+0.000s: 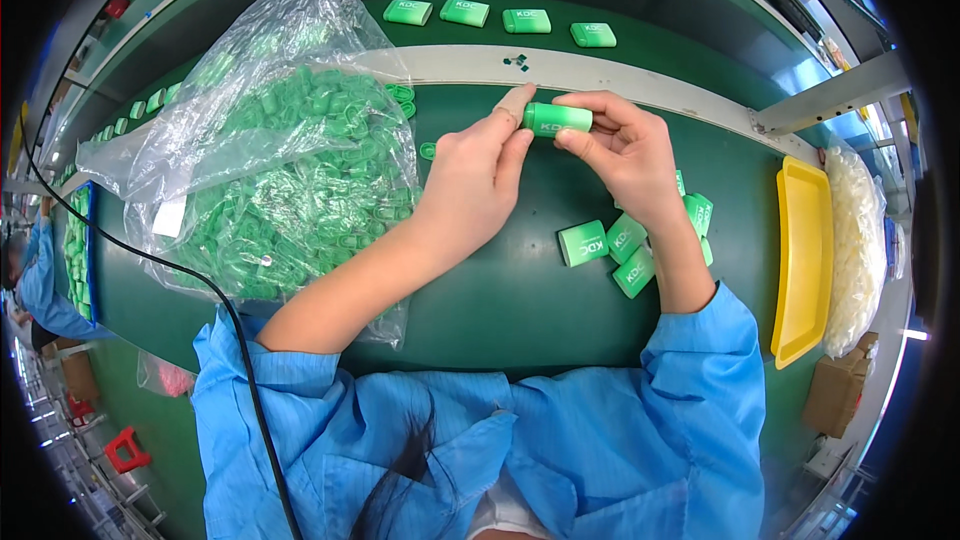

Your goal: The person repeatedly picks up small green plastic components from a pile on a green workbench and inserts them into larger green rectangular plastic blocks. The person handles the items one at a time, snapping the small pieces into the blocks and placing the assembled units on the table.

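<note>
A small green plastic case (556,119), fading to a paler green at one end, is held level between my two hands above the green work surface. My left hand (480,158) closes thumb and index finger at its darker left end. From the right, my right hand (630,145) pinches its paler end between thumb and fingers. Several similar green cases (584,243) lie in a loose pile beside my right forearm. Left of my left forearm, a large clear plastic bag (290,180) is full of small green ring-shaped plastic parts.
Beyond a pale rail (660,80), spaced green cases (527,21) stand in a row on a dark green strip. Small dark bits (516,62) lie on the rail. At right are a yellow tray (803,260) and a bag of whitish parts (855,240). A black cable (205,280) crosses the left side.
</note>
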Tool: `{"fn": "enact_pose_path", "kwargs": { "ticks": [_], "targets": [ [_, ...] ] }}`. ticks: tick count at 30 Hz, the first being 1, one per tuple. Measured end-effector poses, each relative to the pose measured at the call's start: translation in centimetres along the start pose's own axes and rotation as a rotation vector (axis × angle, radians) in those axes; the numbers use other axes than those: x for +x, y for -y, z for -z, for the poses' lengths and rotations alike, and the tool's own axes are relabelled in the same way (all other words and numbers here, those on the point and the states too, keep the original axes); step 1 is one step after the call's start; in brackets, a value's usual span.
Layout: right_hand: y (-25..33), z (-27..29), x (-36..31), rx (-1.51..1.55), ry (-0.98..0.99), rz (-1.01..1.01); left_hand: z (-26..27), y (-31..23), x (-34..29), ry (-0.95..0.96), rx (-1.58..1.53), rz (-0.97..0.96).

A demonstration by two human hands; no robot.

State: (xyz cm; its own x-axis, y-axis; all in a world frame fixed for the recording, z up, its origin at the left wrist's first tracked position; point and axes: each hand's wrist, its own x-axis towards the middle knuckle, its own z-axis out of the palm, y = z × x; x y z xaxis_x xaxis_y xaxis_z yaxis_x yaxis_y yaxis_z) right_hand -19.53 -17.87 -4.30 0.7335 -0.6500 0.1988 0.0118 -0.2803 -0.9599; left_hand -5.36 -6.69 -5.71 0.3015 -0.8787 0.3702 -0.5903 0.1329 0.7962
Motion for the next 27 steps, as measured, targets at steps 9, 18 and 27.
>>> {"fn": "enact_pose_path", "kwargs": {
  "ticks": [9, 18, 27],
  "targets": [
    [0.0, -0.9, 0.0, -0.222, -0.107, 0.046, -0.2, 0.9, 0.5, -0.006, -0.076, -0.054],
    [-6.5, 12.2, 8.8, -0.290, -0.370, -0.377, 4.4, 0.1, 0.7, 0.267, 0.307, -0.064],
    [1.9, 6.8, 1.1, -0.564, 0.177, -0.270, 3.2, 1.7, -1.4, 0.476, 0.555, -0.533]
  ]
}}
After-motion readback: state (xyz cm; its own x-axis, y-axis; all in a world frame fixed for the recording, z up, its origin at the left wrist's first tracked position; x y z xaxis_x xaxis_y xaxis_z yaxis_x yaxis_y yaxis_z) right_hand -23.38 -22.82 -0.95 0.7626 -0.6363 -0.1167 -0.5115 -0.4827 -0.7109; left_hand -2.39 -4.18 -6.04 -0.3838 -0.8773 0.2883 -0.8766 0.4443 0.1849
